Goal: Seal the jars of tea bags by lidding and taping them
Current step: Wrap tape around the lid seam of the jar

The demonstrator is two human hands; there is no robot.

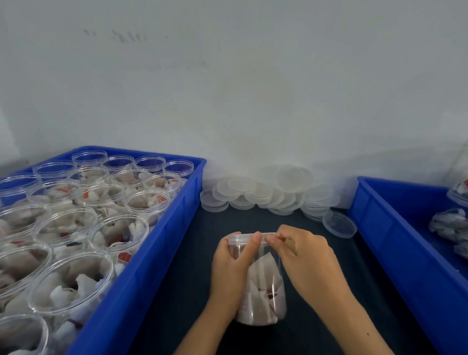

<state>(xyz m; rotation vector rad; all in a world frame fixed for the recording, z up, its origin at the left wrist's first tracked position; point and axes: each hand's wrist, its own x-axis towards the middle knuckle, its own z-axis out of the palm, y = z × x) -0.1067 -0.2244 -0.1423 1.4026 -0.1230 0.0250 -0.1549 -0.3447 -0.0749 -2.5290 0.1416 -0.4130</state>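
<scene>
1. Head view: clear plastic jar of white tea bags (260,282), lid on, stands on the dark worktop's near middle.
2. Left hand (230,265) grips its side; right hand (302,257) pinches its lid rim.
3. Blue plastic crates flank it: left crate (161,249), right crate (405,251).
4. Loose clear lids (268,194) pile at the far edge.

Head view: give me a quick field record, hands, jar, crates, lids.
left hand: grips the lidded jar at its side, thumb at the lid rim
right hand: pinches at the rim of the jar's lid
jar contents: tea bags
jar place: upright on the dark table
left crate: blue, packed with open jars of tea bags
right crate: blue, a few filled jars
spare lids: clear, piled by the wall
</scene>
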